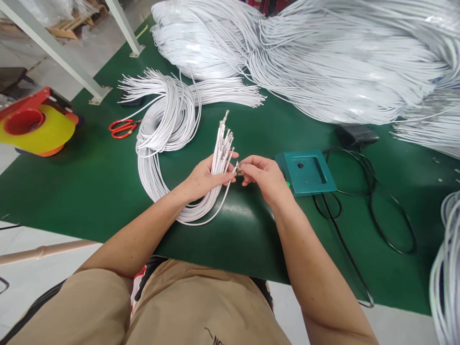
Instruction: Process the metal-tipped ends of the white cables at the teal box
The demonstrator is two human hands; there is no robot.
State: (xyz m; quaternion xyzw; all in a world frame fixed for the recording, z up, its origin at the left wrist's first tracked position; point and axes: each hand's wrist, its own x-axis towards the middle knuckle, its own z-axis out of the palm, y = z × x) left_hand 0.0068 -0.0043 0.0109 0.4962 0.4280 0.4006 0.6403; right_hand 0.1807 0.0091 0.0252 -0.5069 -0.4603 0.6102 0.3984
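My left hand (206, 178) is closed around a bundle of white cables (217, 165), whose metal-tipped ends point up and away from me. From that grip the cables curve down and left into a larger coil (147, 167) on the table. One cable (228, 191) stands a little apart on the right side of the bundle. At its tip, my right hand (259, 175) is pinched closed, thumb against fingers. A small piece seems to be between those fingertips, too small to name.
Big heaps of white cable (341, 62) fill the back of the green table (230, 244). Red-handled scissors (122, 128) and a yellow tape roll in a dispenser (46, 129) are on the left. To the right lie a teal device (305, 172), a black box (355, 135) and black cords (373, 215).
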